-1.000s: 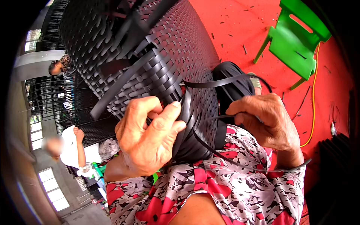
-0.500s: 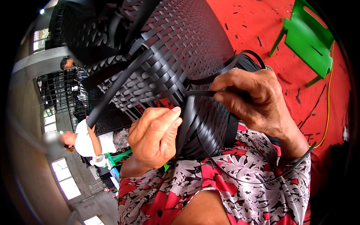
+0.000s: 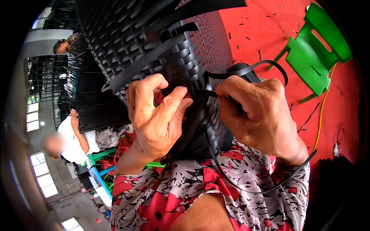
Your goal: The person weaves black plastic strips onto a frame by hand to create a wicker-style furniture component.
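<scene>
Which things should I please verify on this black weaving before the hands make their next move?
1. Right hand has a grip on a black strip: ok, pinched between thumb and fingers.
2. Left hand has a grip on a strip: cannot tell, the spot at its fingertips is too dark.
3. Looped strip lies flat on the woven piece: not ok, it curves out beyond the right hand.
4. Long thin strip is clear of the patterned shirt: not ok, it hangs across it.
5. Green chair is away from both hands: ok.
</scene>
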Available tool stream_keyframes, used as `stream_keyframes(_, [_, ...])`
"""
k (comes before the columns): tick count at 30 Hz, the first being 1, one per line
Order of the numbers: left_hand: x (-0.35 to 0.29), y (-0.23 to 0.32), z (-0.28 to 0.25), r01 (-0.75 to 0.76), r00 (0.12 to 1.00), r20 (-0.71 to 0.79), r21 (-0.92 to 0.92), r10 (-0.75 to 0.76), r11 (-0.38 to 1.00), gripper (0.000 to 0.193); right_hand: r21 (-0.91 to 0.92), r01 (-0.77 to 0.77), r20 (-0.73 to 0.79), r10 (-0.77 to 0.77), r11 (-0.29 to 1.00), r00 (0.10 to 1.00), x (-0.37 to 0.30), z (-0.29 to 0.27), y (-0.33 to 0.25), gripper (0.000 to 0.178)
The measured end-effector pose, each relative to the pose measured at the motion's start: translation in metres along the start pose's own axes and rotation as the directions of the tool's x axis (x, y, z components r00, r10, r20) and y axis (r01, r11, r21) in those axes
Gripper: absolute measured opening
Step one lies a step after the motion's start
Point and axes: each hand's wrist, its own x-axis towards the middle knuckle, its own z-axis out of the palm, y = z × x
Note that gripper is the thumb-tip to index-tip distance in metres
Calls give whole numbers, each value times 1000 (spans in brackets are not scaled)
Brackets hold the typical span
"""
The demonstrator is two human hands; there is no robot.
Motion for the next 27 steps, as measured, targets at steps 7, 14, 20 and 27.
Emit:
stream_keyframes(7, [3,-3,9,-10,1000,1,-60,10,998,24,-74,18,5,-18,997,1000,8,6,-2,11])
stream_keyframes(14, [6,-5,11,105,985,-88,-396,-152,912,11,-309,150,55,-140,939,989,13,4,-1,14])
stream_keyframes(20, [-16,4,-17,-229,869,-492,-302,55,925,10,-283,365,-52,-394,887,918,16,7,-22,34])
stream_keyframes(27, [-26,-20,-16,-42,930,-354,-369,-98,929,13,237,398,-141,-374,886,917,32,26,-11,20])
